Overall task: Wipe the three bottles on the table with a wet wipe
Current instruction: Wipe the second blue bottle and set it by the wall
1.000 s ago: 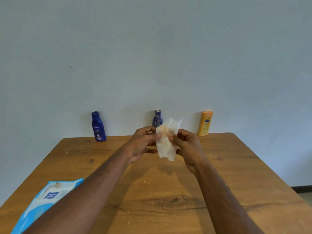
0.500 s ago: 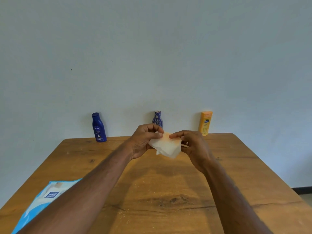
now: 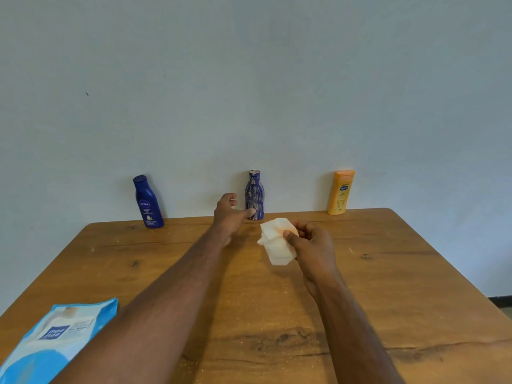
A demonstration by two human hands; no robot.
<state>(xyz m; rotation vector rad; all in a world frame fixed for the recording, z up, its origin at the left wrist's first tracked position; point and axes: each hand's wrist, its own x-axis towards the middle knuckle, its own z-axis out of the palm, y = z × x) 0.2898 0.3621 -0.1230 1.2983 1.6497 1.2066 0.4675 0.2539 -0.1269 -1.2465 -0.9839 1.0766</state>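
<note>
The folded wet wipe (image 3: 277, 241) is pinched in the right hand (image 3: 313, 246), ready for wiping, while the left hand (image 3: 230, 213), fingers loosely spread and empty, reaches toward the patterned middle bottle (image 3: 254, 195), flanked by blue (image 3: 148, 202) and orange (image 3: 340, 193) bottles along the table's (image 3: 388, 286) far edge; the wipe packet (image 3: 52, 339) looks closed.

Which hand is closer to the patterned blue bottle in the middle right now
Left. The left hand reaches right beside the patterned blue bottle; the right hand holds the wet wipe nearer the person.
</note>
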